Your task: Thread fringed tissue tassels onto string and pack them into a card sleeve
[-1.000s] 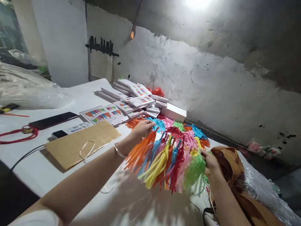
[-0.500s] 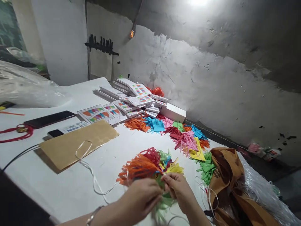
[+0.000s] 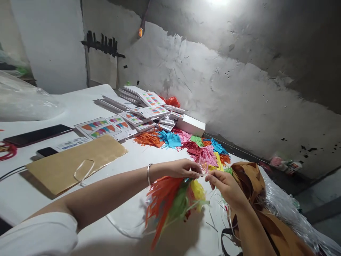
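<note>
My left hand (image 3: 186,168) and my right hand (image 3: 220,181) are raised in front of me, fingertips close together. A short stretch of white string (image 3: 203,175) is pinched between them. Below my left hand hangs a bunch of paper tassels (image 3: 170,197) in orange, green and yellow, lifted off the white table (image 3: 106,227); my fingers hide its top. Behind my hands lies a row of flat fringed paper pieces (image 3: 195,151) in orange, blue, pink, red and green.
Printed cards (image 3: 149,112) are piled at the back beside a white box (image 3: 191,124). A brown envelope (image 3: 77,163), a black phone (image 3: 38,135) and a smaller black device (image 3: 47,152) lie at left. A brown bag (image 3: 247,181) and clear plastic (image 3: 282,199) are at right.
Both hands have risen away from me, and the tassel bunch has come up off the table and now hangs. My left forearm reaches further across. The view has shifted slightly right.
</note>
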### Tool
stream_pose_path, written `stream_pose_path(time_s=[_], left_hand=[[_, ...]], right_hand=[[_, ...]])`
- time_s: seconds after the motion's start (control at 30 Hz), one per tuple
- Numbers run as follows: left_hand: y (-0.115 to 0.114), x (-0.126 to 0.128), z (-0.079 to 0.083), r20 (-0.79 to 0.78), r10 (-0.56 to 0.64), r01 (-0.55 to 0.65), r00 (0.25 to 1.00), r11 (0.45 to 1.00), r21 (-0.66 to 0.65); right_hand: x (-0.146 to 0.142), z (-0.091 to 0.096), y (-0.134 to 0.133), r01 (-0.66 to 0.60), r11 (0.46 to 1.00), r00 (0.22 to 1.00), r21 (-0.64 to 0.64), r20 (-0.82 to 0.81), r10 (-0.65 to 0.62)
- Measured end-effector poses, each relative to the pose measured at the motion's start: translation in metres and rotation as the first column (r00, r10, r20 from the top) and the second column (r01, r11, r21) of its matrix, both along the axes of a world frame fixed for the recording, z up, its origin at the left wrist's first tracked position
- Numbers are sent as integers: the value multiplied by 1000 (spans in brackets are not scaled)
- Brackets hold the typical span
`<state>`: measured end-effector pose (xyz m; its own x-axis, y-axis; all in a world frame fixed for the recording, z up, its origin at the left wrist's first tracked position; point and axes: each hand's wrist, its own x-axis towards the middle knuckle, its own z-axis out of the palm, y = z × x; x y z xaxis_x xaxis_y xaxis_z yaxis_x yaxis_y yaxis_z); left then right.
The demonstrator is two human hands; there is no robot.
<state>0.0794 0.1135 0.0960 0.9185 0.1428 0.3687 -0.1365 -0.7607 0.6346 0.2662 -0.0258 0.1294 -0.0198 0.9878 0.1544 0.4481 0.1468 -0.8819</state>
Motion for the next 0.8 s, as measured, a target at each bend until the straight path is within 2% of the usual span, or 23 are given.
stream_pose_path(time_s=[0.1,0.2,0.3,0.5,0.67,0.8], left_hand=[[-2,-5,7,34,91,-94,995,990,104],[-10,-13,14,78,200,-213,977,951,223],[-17,-24,21,67,224,-234,972,923,305],[-2,-40,32,-46,121,-99,992,939,331],[0,-44,34,2,164,-157,987,941,301],[-4,-46,24,-45,167,-151,985,955,255]], right_hand=[[3,-8,-5,16,1000,987,1,-161,-16],[0,-17,-6,16,999,952,-33,-305,-25],[-2,-18,-4,3,998,930,-62,-368,-26],[-5,-7,-3,-20,997,930,-68,-368,-6],[-6,-10,-3,-13,998,947,-61,-321,-7],[-2,-13,-2,17,998,971,-63,-236,-32]])
